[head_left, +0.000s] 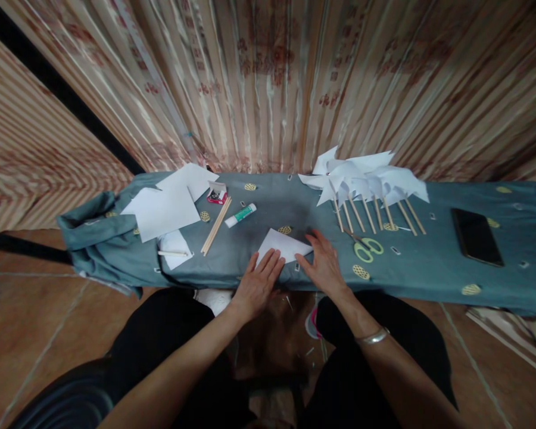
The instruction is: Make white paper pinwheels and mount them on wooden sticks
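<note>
A folded white sheet of paper [280,245], roughly triangular, lies near the front edge of the cloth-covered bench. My left hand [259,279] rests flat on its lower left part with the fingers stretched out. At the paper's right corner is my right hand [324,262], thumb and forefinger spread apart on either side of the tip. A glue stick [240,215] lies just beyond the paper to the left. To the right of my right hand are scissors with light green handles [368,249].
Several white paper pinwheels [370,179] on wooden sticks lie at the back right. Loose wooden sticks [216,226], a small red and white box [217,193] and white paper sheets [167,214] are on the left. A dark phone [477,236] lies far right. Curtains hang behind.
</note>
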### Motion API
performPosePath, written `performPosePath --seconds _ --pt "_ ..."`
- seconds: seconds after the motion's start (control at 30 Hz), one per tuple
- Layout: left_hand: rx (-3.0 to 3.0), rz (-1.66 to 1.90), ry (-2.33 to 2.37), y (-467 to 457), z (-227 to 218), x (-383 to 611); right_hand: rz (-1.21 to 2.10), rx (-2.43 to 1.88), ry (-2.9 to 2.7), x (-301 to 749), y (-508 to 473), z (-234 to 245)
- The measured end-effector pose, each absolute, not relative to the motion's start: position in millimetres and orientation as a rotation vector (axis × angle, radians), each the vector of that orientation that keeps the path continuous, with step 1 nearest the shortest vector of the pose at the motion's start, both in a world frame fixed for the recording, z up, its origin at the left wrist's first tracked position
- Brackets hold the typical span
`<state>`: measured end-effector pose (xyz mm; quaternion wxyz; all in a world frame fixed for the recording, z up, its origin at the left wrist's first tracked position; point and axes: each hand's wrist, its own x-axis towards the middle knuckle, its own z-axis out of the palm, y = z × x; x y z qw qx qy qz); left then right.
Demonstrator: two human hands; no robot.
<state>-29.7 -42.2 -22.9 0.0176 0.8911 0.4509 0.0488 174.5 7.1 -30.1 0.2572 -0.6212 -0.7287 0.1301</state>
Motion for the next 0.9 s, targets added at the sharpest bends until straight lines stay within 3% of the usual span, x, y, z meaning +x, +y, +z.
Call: performPosePath --seconds 0.9 --pt "2.843 0.147 1.640 -89 -28 -100 0.294 -1.590 -1.756 211 23 -42"
